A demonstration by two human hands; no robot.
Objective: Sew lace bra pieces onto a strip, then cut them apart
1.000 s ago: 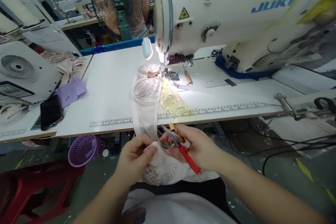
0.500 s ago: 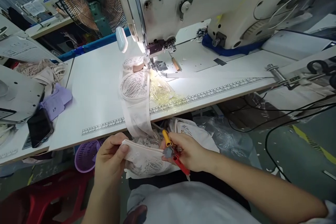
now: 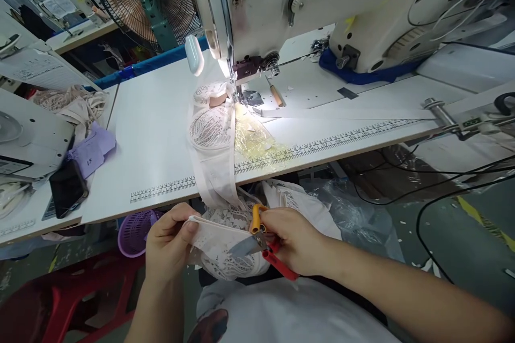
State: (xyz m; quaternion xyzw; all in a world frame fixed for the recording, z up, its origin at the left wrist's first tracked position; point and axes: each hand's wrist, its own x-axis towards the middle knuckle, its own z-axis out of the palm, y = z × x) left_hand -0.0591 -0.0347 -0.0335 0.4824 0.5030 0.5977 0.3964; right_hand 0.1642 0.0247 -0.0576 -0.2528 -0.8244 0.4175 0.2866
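My left hand (image 3: 171, 238) pinches the top edge of a pale lace bra (image 3: 225, 241) over my lap. Scissors (image 3: 257, 236) with one yellow and one red handle are in my right hand (image 3: 295, 241). Their blades point left, lying across the bra's fabric below its upper band; whether they touch it I cannot tell. Another lace bra cup (image 3: 212, 127) lies on the table beside the needle of the sewing machine (image 3: 249, 64). From it a pale wing hangs over the table edge towards my lap.
Yellowish clear plastic (image 3: 251, 134) lies by the needle. A wooden-handled tool (image 3: 277, 96) rests behind it. At left are a phone (image 3: 68, 187) and purple paper tags (image 3: 92, 151). Below stand a purple basket (image 3: 132, 236) and a red stool (image 3: 68, 300). Cables (image 3: 420, 214) hang at right.
The scissors have turned in my right hand, and more of their blades now shows over the bra. My left hand keeps its pinch. The whole view has shifted slightly.
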